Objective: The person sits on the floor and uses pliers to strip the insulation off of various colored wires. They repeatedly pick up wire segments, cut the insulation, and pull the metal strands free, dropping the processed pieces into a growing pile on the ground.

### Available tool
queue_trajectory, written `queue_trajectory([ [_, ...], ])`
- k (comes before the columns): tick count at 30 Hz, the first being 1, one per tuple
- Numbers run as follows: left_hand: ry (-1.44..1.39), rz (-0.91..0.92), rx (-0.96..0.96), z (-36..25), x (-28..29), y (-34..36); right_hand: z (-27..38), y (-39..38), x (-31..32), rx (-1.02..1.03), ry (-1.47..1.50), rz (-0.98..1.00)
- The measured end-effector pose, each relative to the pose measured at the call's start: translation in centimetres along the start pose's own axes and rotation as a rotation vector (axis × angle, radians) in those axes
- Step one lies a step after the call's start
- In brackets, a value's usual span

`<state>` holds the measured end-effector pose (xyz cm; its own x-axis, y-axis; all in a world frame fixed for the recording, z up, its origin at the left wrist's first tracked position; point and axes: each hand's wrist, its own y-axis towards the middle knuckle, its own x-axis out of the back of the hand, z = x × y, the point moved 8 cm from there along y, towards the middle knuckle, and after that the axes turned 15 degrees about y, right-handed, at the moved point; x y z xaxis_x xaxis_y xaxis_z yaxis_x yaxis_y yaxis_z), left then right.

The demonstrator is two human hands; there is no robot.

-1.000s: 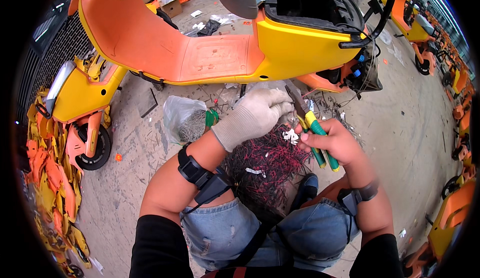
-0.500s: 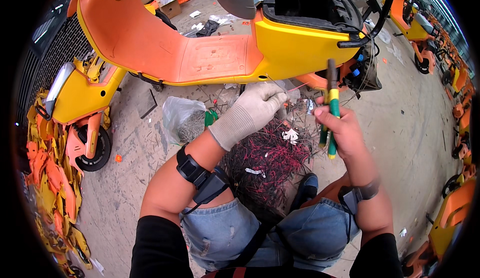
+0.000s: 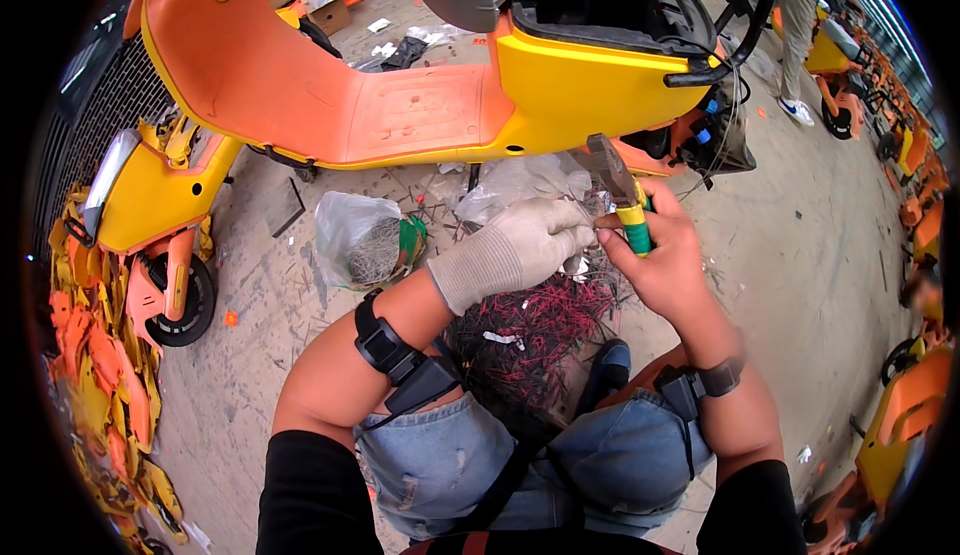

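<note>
My gloved left hand (image 3: 535, 242) pinches closed, contents hidden | my right hand (image 3: 668, 267) grips pliers (image 3: 632, 216) beyond the wire pile (image 3: 552, 320) | step: likely fingertip handling — next seems to call for steady pliers

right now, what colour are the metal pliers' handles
Green and yellow metal pliers' handles, best seen in the head view.

- Orange and yellow scooter (image 3: 575, 80), side-on across the far middle, an open black compartment (image 3: 600, 39) toward its right end
- Second scooter (image 3: 150, 200) at left, its black wheel (image 3: 187, 307) on the floor
- Heap of orange and yellow panels (image 3: 112, 360), near left
- Cardboard box (image 3: 327, 18), far left
- Person (image 3: 798, 30) in light trousers, standing far right
- More scooters (image 3: 918, 390) along the right side
</note>
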<state>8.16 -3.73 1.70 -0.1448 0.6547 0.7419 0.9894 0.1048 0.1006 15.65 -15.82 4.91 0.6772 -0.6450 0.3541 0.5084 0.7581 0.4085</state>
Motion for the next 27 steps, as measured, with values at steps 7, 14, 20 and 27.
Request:
queue_trajectory([
  [7, -0.360, 0.163, 0.154, 0.4, -0.9, -0.4, -1.1, -0.2, 0.0, -0.116, 0.140, -0.023],
  [14, -0.556, 0.161, 0.194, -0.4, -0.6, -0.6, -2.0, 0.0, 0.1, -0.287, 0.405, -0.051],
  [20, -0.647, 0.156, 0.222, -0.3, -0.7, -0.7, -2.1, -0.1, 0.7, -0.248, 0.341, -0.069],
  [27, -0.768, 0.099, 0.218, -0.6, 0.4, -1.0, -2.3, -0.2, 1.4, -0.245, 0.310, -0.110],
])
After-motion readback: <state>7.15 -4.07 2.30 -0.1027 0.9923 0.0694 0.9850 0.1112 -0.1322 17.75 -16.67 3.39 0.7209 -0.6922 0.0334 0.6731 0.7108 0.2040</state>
